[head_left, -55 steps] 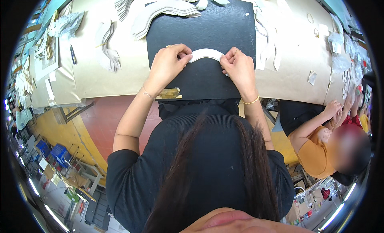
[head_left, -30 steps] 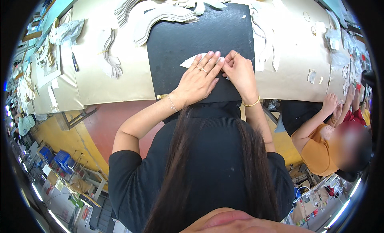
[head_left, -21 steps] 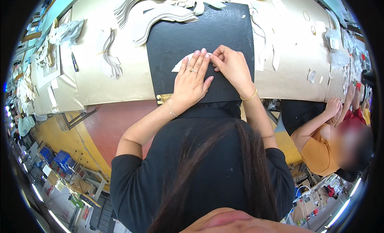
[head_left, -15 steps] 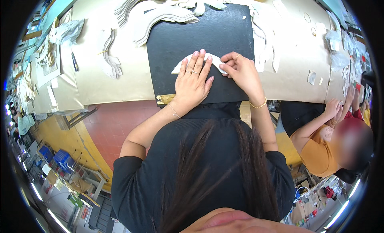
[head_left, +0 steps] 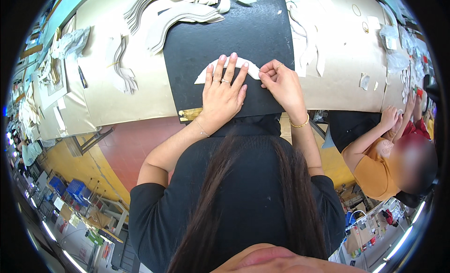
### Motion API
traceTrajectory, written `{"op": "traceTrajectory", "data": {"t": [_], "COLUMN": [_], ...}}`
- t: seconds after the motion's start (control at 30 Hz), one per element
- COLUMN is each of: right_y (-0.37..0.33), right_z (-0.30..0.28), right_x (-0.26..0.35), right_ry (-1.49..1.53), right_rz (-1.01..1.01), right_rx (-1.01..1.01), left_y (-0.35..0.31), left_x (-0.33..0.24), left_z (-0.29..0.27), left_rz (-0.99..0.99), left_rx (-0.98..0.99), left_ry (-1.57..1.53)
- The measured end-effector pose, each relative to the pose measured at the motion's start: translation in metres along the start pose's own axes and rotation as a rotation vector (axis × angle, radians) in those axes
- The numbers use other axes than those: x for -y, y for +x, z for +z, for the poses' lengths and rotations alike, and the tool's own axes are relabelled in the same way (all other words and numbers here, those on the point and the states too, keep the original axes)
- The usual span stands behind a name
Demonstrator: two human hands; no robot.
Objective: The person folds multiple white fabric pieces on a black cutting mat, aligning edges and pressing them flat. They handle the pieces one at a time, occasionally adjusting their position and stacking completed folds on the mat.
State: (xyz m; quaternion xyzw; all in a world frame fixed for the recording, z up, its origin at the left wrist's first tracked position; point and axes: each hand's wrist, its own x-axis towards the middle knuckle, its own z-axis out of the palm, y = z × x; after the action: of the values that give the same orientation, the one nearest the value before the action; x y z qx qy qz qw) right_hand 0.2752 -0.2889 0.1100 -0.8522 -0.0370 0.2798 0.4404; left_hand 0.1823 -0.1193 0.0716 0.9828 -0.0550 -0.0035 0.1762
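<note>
one white, flat, arched strip (head_left: 253, 69) lies on one black, rectangular board (head_left: 234, 34) under the left hand (head_left: 221, 95), fingers spread; the right hand (head_left: 285, 88), fingertips narrow, meets its right end, grip unclear.

The bare left hand (head_left: 221, 95) lies palm down, fingers spread, ahead of the black ribbed short-sleeved top (head_left: 255, 179); the left forearm (head_left: 180, 142) slants in from that top's left, its elbow (head_left: 155, 166) bent. Ahead and right of the top, the bare right hand (head_left: 283, 87) curls, thumb and forefinger pinched together.
</note>
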Motion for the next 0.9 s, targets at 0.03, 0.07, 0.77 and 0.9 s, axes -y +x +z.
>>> {"op": "traceTrajectory", "data": {"t": [0.03,0.07,0.77,0.9], "right_y": [0.000,0.001,-0.036,-0.037], "right_z": [0.001,0.002,0.018,0.022], "right_x": [-0.001,-0.001,-0.046,-0.052], "right_ry": [-0.012,-0.039,-0.868,-0.845], "right_rz": [-0.022,-0.025,-0.479,-0.490], "right_rx": [-0.006,-0.014,-0.095,-0.118], "left_y": [0.000,0.001,0.001,0.000], "left_x": [-0.001,-0.001,-0.003,0.009], "left_z": [0.000,0.000,0.005,-0.001], "left_rz": [-0.003,-0.006,0.066,0.008], "left_rx": [0.002,0.006,-0.009,0.049], "left_ry": [-0.004,-0.004,0.049,0.092]}}
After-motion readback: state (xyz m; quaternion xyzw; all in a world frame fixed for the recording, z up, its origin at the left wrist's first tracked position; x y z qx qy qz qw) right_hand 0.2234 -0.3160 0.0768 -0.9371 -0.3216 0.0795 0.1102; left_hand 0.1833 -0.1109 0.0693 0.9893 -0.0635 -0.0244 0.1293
